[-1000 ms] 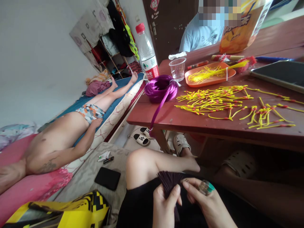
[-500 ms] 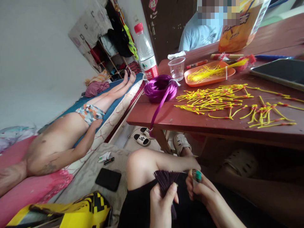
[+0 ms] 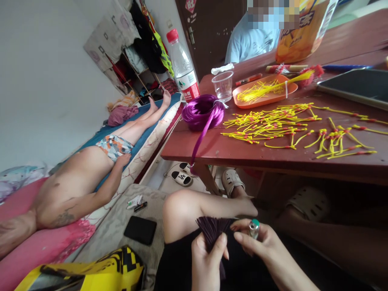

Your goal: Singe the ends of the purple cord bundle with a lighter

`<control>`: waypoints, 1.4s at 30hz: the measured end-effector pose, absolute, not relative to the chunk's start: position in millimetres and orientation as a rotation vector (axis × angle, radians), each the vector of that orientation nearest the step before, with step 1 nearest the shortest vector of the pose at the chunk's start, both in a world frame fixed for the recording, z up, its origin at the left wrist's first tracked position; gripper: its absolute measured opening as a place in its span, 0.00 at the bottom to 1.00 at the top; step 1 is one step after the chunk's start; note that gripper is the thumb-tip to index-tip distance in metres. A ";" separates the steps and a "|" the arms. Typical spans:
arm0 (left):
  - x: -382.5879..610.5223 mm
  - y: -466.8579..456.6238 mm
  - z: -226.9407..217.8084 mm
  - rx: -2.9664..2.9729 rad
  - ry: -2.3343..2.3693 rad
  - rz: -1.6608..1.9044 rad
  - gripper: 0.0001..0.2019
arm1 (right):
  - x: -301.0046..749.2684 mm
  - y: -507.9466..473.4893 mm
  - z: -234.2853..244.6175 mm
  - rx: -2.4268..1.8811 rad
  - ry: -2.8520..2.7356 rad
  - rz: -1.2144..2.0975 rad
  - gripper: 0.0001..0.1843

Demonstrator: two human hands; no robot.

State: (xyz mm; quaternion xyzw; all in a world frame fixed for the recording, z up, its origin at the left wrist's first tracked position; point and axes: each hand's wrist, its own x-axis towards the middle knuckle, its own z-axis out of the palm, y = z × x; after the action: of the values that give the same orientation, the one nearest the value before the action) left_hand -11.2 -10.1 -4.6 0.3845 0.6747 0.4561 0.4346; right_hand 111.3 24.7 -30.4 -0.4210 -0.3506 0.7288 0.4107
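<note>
A dense bundle of dark purple cords is pinched in my left hand, its cut ends fanning out above the thumb. Just right of it, my right hand keeps a small lighter with a green end tucked among its fingers. The thumb and forefinger of that hand reach toward the fanned cord ends, apart from them as far as I can see. Both hands are over my lap. On the table's near left corner sits a coil of shiny purple cord, one strand hanging over the edge.
Many knotted yellow and red cords lie across the red table. Behind them are an orange tray, a plastic cup, a bottle and a phone. A person lies on the bed; another sits across.
My right hand has loosened from a fist round the lighter, its thumb and forefinger now extended toward the cord bundle. The lighter has shifted back between the fingers. My left hand stays put.
</note>
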 end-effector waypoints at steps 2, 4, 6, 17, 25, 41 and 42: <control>-8.9 -9.3 -4.3 0.966 1.689 1.123 0.16 | 108.7 22.5 -32.6 -1.095 -0.874 1.821 0.14; -7.1 -8.9 -3.7 0.954 1.698 1.128 0.16 | 106.9 20.9 -33.4 -1.094 -0.862 1.811 0.15; -6.3 -9.0 -3.2 0.942 1.700 1.135 0.16 | 105.8 20.0 -33.0 -1.079 -0.863 1.800 0.15; -7.4 -8.0 -5.2 0.933 1.700 1.150 0.16 | 104.0 20.4 -28.7 -1.113 -0.772 1.787 0.14; -8.5 -6.2 -2.0 0.916 1.707 1.158 0.18 | 101.0 18.4 -26.9 -1.058 -0.694 1.802 0.12; -14.1 -5.4 0.5 0.948 1.733 1.139 0.17 | 112.7 22.8 -29.5 -1.040 -0.907 1.865 0.28; -14.4 -5.4 0.2 0.952 1.730 1.135 0.17 | 111.6 22.5 -30.7 -1.067 -0.934 1.852 0.27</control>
State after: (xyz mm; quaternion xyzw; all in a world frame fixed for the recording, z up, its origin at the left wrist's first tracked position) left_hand -14.4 -5.4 0.2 0.3795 0.6898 0.4526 0.4188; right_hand 111.6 22.5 -30.7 -0.4207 -0.3680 0.7299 0.3936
